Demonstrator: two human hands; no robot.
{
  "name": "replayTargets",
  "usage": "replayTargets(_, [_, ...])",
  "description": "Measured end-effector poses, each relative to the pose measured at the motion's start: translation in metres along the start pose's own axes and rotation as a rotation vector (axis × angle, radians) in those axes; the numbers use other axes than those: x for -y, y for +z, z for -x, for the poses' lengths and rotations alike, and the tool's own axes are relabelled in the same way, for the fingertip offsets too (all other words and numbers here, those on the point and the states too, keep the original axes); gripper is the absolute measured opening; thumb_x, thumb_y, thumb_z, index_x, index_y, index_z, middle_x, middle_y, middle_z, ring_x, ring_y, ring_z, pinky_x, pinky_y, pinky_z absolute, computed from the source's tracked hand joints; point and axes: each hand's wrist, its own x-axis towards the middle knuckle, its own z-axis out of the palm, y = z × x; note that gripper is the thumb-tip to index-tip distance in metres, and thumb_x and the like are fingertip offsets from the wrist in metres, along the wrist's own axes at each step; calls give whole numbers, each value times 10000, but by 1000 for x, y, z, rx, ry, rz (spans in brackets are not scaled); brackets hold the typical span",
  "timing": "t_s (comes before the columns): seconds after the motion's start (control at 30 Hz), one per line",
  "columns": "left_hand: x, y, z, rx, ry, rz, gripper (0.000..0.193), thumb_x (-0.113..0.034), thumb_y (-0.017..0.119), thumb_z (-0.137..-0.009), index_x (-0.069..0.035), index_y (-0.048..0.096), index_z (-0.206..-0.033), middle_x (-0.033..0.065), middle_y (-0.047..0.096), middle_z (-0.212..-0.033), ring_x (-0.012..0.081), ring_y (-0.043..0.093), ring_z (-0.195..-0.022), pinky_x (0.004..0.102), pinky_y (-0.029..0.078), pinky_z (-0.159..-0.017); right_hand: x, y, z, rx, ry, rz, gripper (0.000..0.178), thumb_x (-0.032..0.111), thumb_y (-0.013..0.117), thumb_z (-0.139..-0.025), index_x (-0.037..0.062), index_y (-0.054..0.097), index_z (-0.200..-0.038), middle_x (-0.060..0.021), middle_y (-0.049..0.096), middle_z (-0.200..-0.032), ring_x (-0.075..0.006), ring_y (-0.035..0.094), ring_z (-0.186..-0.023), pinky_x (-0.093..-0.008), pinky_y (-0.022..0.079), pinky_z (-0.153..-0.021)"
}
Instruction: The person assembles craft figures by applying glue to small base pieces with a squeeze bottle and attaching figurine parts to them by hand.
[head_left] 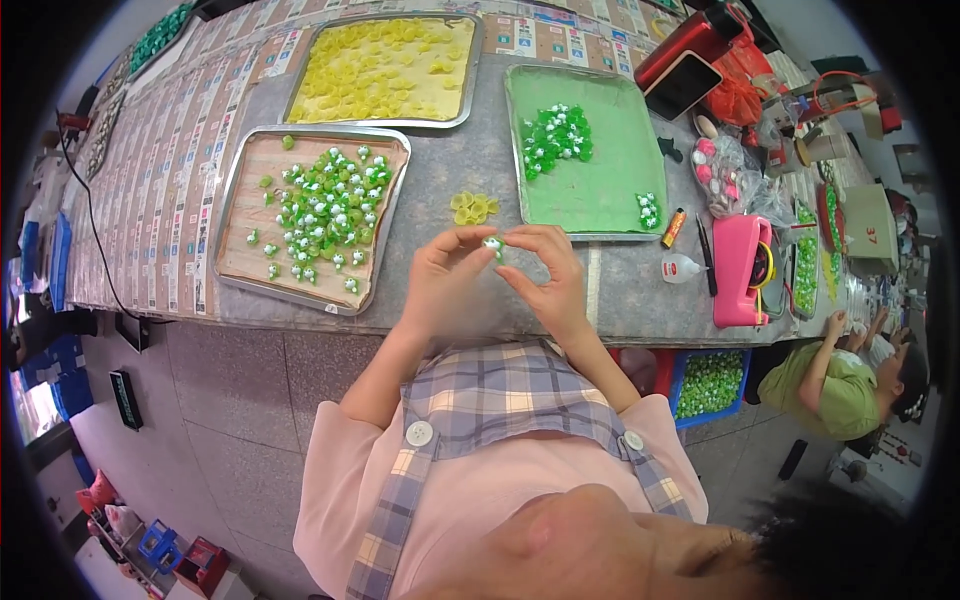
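Close above the table's near edge, my left hand (pixel 447 278) pinches a small green-and-white figure (pixel 493 244) between thumb and fingers. My right hand (pixel 552 278) curves in from the other side, its fingertips at the same figure; the exact contact is partly hidden. Just beyond my hands lies a small pile of yellow translucent cup-shaped pieces (pixel 472 208). To the left, a paper-lined metal tray (pixel 240 245) bears many similar green-and-white figures (pixel 335 205). A green-lined tray (pixel 590 205) on the right holds a cluster of bright green pieces with white figures (pixel 558 138) and a smaller group (pixel 648 210).
A tray (pixel 290 115) of yellow pieces lies at the back. Right of the green tray are a glue tube (pixel 673 228), a white bottle (pixel 682 267), a black pen-like tool (pixel 707 255), a pink tape dispenser (pixel 742 270) and a phone (pixel 683 85). A blue crate (pixel 740 400) stands below; another person (pixel 835 385) sits right.
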Motion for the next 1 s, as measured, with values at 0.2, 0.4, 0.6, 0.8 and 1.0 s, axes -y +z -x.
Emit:
replayTargets(0.2, [-11, -80, -14, -489, 352, -974, 197, -90, 613, -692, -83, 606, -888, 46, 557, -817, 178, 488, -870, 297, 366, -782, -46, 7, -12, 85, 118, 203, 175, 113, 617, -667, 63, 587, -832, -59, 570, -865, -228, 506, -797, -334, 394, -690])
replayTargets(0.4, [-4, -117, -17, -632, 390, -1458, 183, -88, 616, -679, -86, 608, -862, 49, 524, -930, 218, 429, -961, 321, 334, -820, -68, 33, -33, 15, -179, 601, 146, 89, 614, -628, 94, 598, -773, -7, 522, -823, -198, 460, -830, -327, 345, -719])
replayTargets(0.6, [-9, -89, -21, -604, 564, -1118, 219, -64, 609, -683, -63, 598, -902, 53, 531, -946, 214, 471, -934, 312, 353, -822, -55, 27, -35, 71, -91, 641, 100, 99, 628, -614, 92, 610, -713, -17, 510, -797, -196, 445, -833, -324, 320, -730])
replayTargets(0.8, [3, -28, -12, 58, 332, -441, 268, -37, 593, -705, -20, 566, -971, 64, 539, -939, 155, 506, -850, 258, 380, -780, -29, 3, -23, 195, 210, -285, 101, 123, 625, -685, 45, 605, -745, -36, 555, -757, -158, 497, -797, -277, 362, -728])
replayTargets(1.0, [7, -7, -11, 209, 401, -509, 303, -103, 642, -683, -28, 572, -968, 82, 523, -945, 157, 502, -835, 270, 397, -750, -28, -2, -3, 236, 458, -692, 135, 135, 605, -728, 18, 590, -795, -22, 559, -755, -78, 492, -736, -213, 371, -692])
